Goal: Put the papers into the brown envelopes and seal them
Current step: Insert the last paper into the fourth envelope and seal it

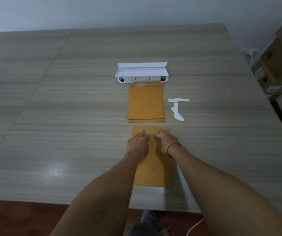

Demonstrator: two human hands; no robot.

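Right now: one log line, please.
step: sealing | left hand, right hand: on near envelope, top flap | envelope stack: behind it, untouched | white strips: right of stack

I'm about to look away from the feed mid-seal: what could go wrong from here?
Both the left hand and right hand work only the middle of the near envelope's top edge, so its corners may stay unsealed. The loose white strips right of the envelope stack could get swept along or stuck on.
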